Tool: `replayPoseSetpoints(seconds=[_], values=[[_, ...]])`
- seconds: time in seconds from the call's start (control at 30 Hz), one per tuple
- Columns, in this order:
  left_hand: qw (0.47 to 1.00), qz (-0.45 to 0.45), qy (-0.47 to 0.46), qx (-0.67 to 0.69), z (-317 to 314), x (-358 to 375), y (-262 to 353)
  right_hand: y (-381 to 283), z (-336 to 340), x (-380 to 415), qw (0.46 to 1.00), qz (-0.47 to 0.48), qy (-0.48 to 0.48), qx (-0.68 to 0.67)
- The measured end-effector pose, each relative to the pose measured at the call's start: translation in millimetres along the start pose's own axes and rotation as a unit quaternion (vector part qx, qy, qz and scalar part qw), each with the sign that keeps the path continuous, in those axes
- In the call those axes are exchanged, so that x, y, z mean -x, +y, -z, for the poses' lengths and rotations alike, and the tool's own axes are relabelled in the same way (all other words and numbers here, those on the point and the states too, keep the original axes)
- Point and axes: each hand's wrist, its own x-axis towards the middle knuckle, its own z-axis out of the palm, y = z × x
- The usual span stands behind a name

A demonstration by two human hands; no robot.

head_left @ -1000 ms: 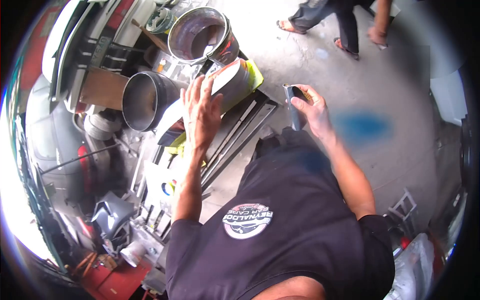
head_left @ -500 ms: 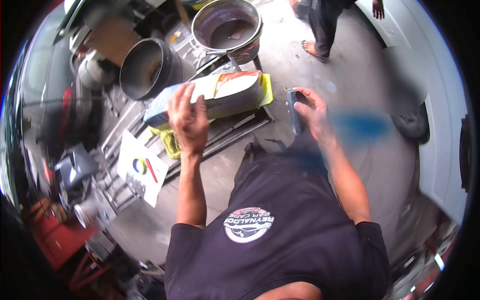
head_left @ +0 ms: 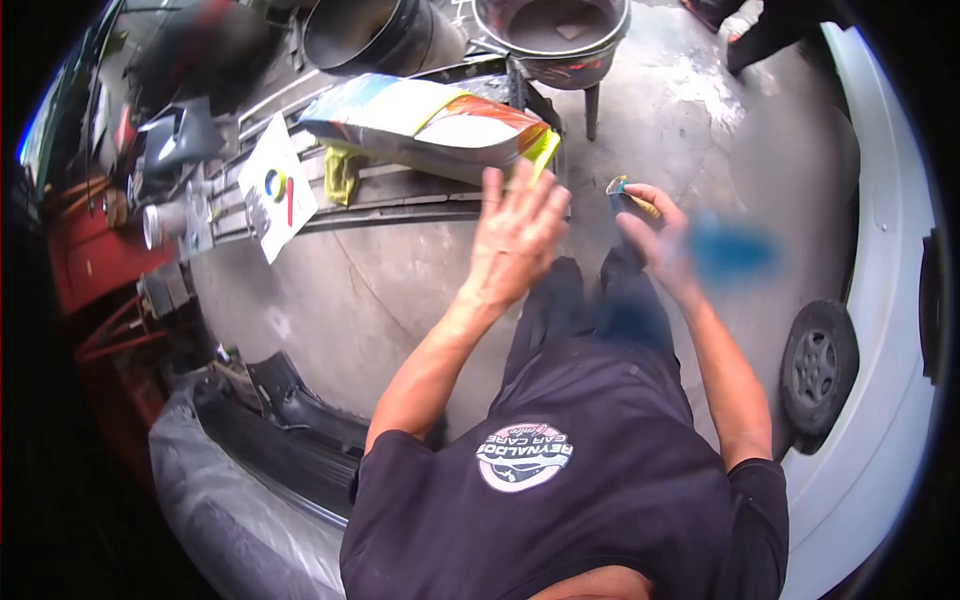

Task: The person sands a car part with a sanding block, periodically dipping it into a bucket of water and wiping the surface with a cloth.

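Observation:
My left hand is open with its fingers spread, and its fingertips overlap the near right end of a long multicoloured piece. White, orange and blue show on that piece, with bright yellow at its right end; it lies on a slatted metal rack. My right hand is closed around a small, flat, dark block with a yellowish edge, held upright over the floor by my legs. A yellow cloth hangs at the front of the rack.
A white sheet carrying a tape roll and a red stick-like item lies left. Two buckets stand behind the rack, one a dark bucket. A pale car body with a wheel is right; a bumper lies lower left.
The view has shifted, with the rack now higher in it. My left hand has moved from the piece's left part to its right end. My right hand still holds the dark block.

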Motion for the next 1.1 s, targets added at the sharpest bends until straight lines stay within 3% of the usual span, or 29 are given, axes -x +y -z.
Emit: replayPoseSetpoints(seconds=[0.07,0.13,0.2,0.33,0.5,0.63,0.67,0.8,0.87,0.93,1.0,1.03,1.1], values=[[0.991,-0.069,-0.027,0.112,-6,6,13,-5,-5,-5,0.999,0.042,0.003,0.022],[0.989,-0.073,0.004,0.131,-1,10,15,-8,-8,-9,0.995,0.085,0.02,0.048],[0.992,-0.027,0.111,0.061,19,7,-9,-6,-10,-7,0.977,0.176,0.049,0.111],[0.946,0.11,0.302,0.04,51,-9,-89,-10,-19,12,0.966,0.193,0.035,0.17],[0.897,0.174,0.404,0.036,56,-54,-165,-23,-33,3,0.907,0.312,0.012,0.282],[0.899,0.196,0.374,0.114,43,-76,-174,-37,-48,-25,0.837,0.42,-0.024,0.35],[0.868,0.209,0.449,-0.02,25,-82,-163,-39,-50,-30,0.812,0.451,-0.029,0.37],[0.868,0.227,0.441,0.018,12,-83,-161,-47,-51,-65,0.742,0.535,-0.049,0.4],[0.871,0.178,0.451,0.079,16,-85,-160,-43,-48,-85,0.722,0.553,-0.072,0.409],[0.867,0.187,0.455,0.08,14,-88,-161,-34,-43,-107,0.695,0.593,-0.072,0.4],[0.882,0.154,0.435,-0.099,8,-89,-163,-29,-41,-132,0.678,0.621,-0.092,0.381],[0.852,0.268,0.445,0.065,8,-95,-155,-25,-41,-144,0.669,0.637,-0.106,0.369],[0.845,0.271,0.456,0.063,10,-97,-153,-12,-49,-172,0.652,0.672,-0.131,0.326]])
